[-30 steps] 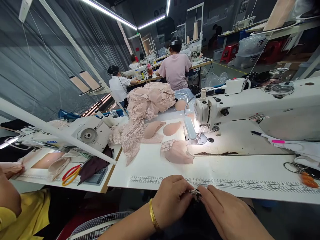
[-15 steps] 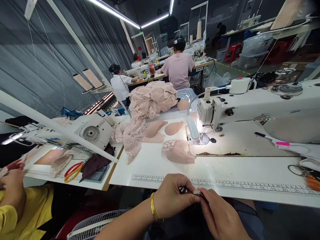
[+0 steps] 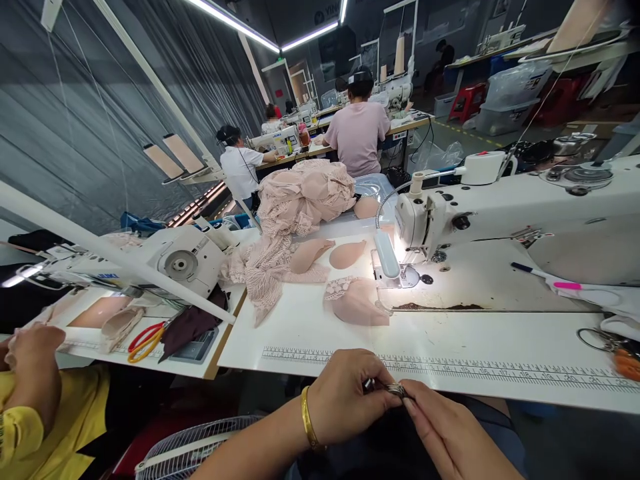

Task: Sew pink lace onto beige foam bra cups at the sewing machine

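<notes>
Close together at the front edge of the sewing table (image 3: 290, 333), my two hands pinch a small shiny metal part (image 3: 395, 389), perhaps a bobbin case; the fingers cover most of it. My left hand (image 3: 345, 400), with a gold bracelet at the wrist, grips it between thumb and forefinger. From the other side, the fingertips of my right hand (image 3: 445, 420) close on the same part. Beyond the hands lies a beige bra cup piece with lace (image 3: 360, 303), beside the white sewing machine's (image 3: 413, 230) lit needle area. Two plain cups (image 3: 347, 255) rest farther back.
A heap of beige lace garments (image 3: 307, 193) sits behind the cups. On the left are another sewing machine (image 3: 180, 263), scissors (image 3: 145, 342) and a co-worker's hand (image 3: 37, 340). A pen (image 3: 523, 269) and keys (image 3: 595, 339) lie right. A fan (image 3: 195, 447) stands below.
My hands stay at the table edge, with small shifts of the fingers around the metal part. The co-worker's hand at the left has moved slightly.
</notes>
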The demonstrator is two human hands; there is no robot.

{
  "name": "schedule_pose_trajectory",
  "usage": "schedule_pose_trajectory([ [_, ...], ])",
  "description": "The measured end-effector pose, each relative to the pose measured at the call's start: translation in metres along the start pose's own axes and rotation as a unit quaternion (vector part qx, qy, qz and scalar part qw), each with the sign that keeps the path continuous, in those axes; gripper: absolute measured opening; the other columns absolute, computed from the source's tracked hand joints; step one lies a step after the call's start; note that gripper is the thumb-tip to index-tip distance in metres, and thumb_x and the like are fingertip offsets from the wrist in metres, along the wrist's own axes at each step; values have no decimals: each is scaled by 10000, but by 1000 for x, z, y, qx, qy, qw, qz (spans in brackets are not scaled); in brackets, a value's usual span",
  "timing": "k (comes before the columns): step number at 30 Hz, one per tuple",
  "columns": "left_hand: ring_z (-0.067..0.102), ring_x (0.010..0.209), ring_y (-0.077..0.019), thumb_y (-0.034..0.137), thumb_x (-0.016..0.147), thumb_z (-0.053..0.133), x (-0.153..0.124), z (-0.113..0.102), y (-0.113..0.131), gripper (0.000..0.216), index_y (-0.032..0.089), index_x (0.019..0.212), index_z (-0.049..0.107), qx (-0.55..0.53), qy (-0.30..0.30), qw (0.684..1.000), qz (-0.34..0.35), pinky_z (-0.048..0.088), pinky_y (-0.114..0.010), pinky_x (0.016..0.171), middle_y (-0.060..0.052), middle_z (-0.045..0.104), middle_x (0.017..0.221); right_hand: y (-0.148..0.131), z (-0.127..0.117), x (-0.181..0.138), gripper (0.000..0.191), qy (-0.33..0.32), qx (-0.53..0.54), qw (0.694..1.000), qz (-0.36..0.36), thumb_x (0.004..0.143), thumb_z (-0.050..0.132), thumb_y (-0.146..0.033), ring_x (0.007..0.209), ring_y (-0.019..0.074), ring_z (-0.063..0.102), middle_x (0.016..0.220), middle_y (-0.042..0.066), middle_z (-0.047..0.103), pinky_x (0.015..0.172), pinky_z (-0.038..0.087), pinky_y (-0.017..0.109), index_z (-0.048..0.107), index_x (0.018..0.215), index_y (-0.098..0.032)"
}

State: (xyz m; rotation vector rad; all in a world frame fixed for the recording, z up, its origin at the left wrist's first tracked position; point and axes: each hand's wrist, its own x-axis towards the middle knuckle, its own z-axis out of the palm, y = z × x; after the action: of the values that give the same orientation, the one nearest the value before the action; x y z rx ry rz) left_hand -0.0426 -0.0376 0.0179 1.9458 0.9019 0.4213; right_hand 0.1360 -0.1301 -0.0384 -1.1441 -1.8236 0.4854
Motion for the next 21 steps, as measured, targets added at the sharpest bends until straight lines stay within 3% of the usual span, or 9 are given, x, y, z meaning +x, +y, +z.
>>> schedule_pose_trajectory([
  [9, 587, 643, -120, 118, 742, 831, 1, 1, 2, 81, 170, 749, 769, 19, -24, 999, 24, 435, -214, 652, 0, 691, 687, -7, -9, 1, 189, -44, 42, 995, 80, 1065, 388, -233, 631, 160, 674, 771, -22, 662, 628, 579, 241, 524, 941, -278],
  [12, 596, 653, -127, 144, 739, 848, 0, 3, 0, 77, 172, 757, 779, 2, -4, 1000, 11, 438, -220, 648, -8, 707, 699, -4, -12, 3, 214, -14, 98, 985, 143, 1086, 399, -325, 663, 166, 686, 769, -21, 674, 653, 590, 230, 550, 940, -280],
  [15, 609, 669, -136, 182, 746, 859, -1, 2, -2, 75, 179, 764, 786, -24, 15, 1000, -5, 453, -231, 663, -14, 719, 716, 0, -22, 3, 165, 9, 65, 981, 184, 1084, 446, -369, 698, 158, 718, 807, -25, 707, 623, 585, 196, 577, 1030, -283],
  [17, 619, 678, -139, 185, 745, 860, -1, 2, -2, 75, 183, 767, 788, -31, 21, 999, -6, 461, -235, 675, -13, 722, 718, 0, -30, 4, 137, 16, 10, 987, 160, 1074, 470, -369, 736, 173, 750, 853, -14, 742, 597, 585, 200, 580, 1103, -291],
  [21, 612, 655, -125, 136, 749, 840, 0, 2, -1, 77, 181, 769, 780, 7, 40, 999, 28, 446, -220, 657, -5, 709, 692, -11, -39, 8, 168, -5, -49, 998, 43, 1051, 457, -281, 751, 211, 773, 908, 16, 772, 561, 585, 247, 591, 1149, -308],
])
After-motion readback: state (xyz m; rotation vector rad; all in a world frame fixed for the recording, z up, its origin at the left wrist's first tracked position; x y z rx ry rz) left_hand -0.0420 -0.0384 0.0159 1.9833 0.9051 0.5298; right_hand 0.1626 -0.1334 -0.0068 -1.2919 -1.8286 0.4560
